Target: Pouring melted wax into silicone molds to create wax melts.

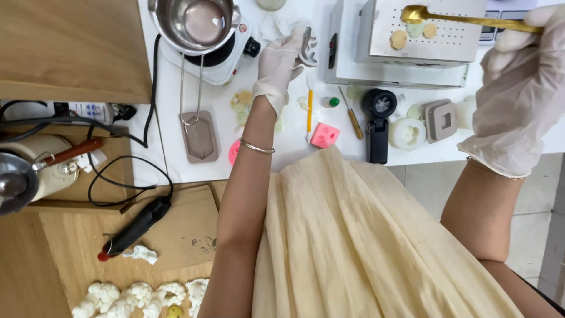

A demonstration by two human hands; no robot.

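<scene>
A gold spoon (471, 19) is pinched by its handle in the gloved right hand (515, 100), fingers curled shut on it; its bowl is held above the perforated top of a grey metal box (412, 47) at the far edge of the white worktop (170, 118); small round wax-like discs (399, 39) are seen on that top, just beside the bowl. A small pale mould piece (307, 46) is gripped in the gloved left hand (278, 65), fingers closed around it, near the far edge, between the hotplate (226, 56) and the box. A steel saucepan (194, 23) is set on the hotplate at the far left corner; its wire handle reaches toward a grey rectangular mould (199, 136). A pink cube mould (325, 135), a yellow-handled tool (309, 112), a black device (378, 123), a white round mould (407, 133) and a grey square frame (444, 121) are lined along the near edge. A black glue gun (138, 227) and white flower-shaped pieces (138, 294) are seen on a wooden board (182, 229), well apart from both hands.
</scene>
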